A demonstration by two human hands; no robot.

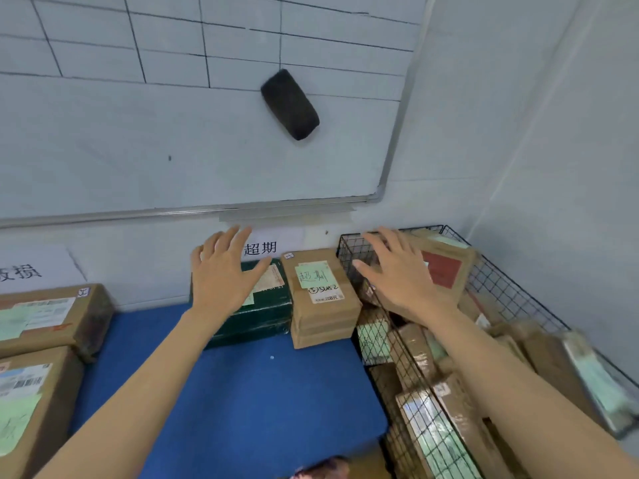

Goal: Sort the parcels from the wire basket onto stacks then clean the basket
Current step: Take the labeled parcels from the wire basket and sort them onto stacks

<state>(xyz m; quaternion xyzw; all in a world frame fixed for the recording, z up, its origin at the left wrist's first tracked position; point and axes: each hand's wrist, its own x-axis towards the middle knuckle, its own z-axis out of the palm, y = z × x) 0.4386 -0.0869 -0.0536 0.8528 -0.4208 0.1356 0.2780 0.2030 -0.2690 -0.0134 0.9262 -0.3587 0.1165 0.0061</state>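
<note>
Parcels (446, 271) fill the basket (511, 288) beneath and right of the right hand (404, 274), fingers (387, 240) spread wide, holding nothing. Left hand (221, 274) fingers equally splayed over a green box (262, 319) on the tabletop (242, 392).

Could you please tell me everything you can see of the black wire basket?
The black wire-mesh basket is rectangular, open-topped, of metal-looking grid. It sits at the right, in the wall corner, beside the blue surface. Brown cardboard parcels fill it, several leaning. The right hand is above its far end; contact unclear.
</note>
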